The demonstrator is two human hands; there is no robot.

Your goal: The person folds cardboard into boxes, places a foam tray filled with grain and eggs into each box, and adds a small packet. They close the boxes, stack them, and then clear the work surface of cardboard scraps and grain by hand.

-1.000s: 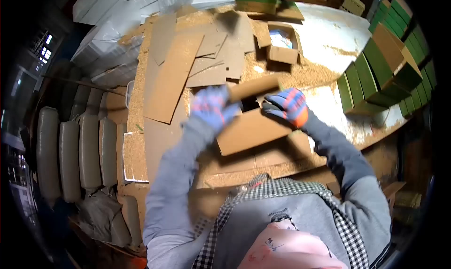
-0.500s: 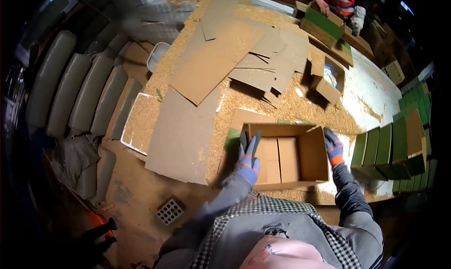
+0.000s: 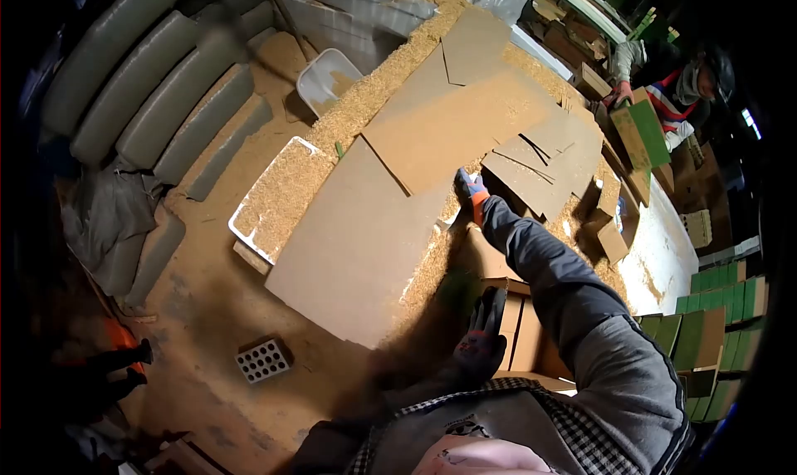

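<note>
An open cardboard box point(image 3: 525, 335) stands in front of me, partly covered by my right arm. Along its left wall rests my left hand point(image 3: 481, 335), gloved, its fingers stretched out and touching the cardboard. My right hand point(image 3: 473, 190), in a blue and orange glove, reaches forward past the box to wood shavings beside flat cardboard sheets point(image 3: 332, 234). Its fingers look closed together; what they hold, if anything, is hidden. A brown flap or sheet point(image 3: 486, 255) lies just beyond the box.
Wood shavings point(image 3: 282, 194) cover much of the table. A smaller open box point(image 3: 613, 241) stands to the right, near green cartons point(image 3: 687, 342). A co-worker point(image 3: 677, 101) handles a green-sided box point(image 3: 643, 130) at far right. Grey padded pieces point(image 3: 158, 93) and a holed block point(image 3: 263, 360) sit left.
My right hand has left the box's right side and stretched forward across it to the shavings. My left hand stays at the left wall. The view has turned, shifting the box rightward and down.
</note>
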